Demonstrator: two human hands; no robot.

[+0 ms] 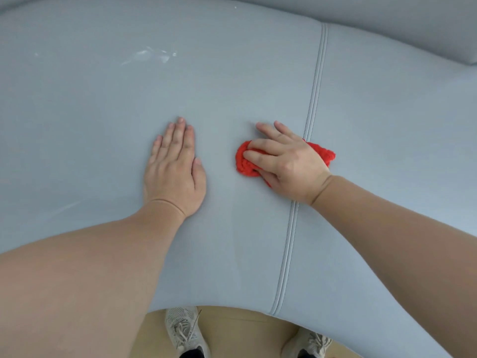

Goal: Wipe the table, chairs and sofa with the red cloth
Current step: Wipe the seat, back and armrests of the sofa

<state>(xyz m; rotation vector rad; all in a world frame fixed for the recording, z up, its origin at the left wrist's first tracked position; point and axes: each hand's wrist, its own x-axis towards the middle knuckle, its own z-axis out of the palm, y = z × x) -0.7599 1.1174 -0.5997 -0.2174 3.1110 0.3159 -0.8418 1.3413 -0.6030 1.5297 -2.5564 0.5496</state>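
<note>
The pale blue-grey sofa seat [232, 81] fills almost the whole view. My right hand [289, 164] presses the bunched red cloth [245, 161] onto the seat, just left of a double piped seam [316, 78]. The fingers lie spread and mostly straight over the cloth, and part of it sticks out behind the hand at the seam. My left hand [175, 166] rests flat on the seat to the left of the cloth, fingers straight and together, holding nothing.
White smudges [152, 56] mark the seat at the upper left. The sofa back [438, 27] runs along the top right. Below the seat's front edge is tan floor [245, 332] with my two grey shoes [183, 332].
</note>
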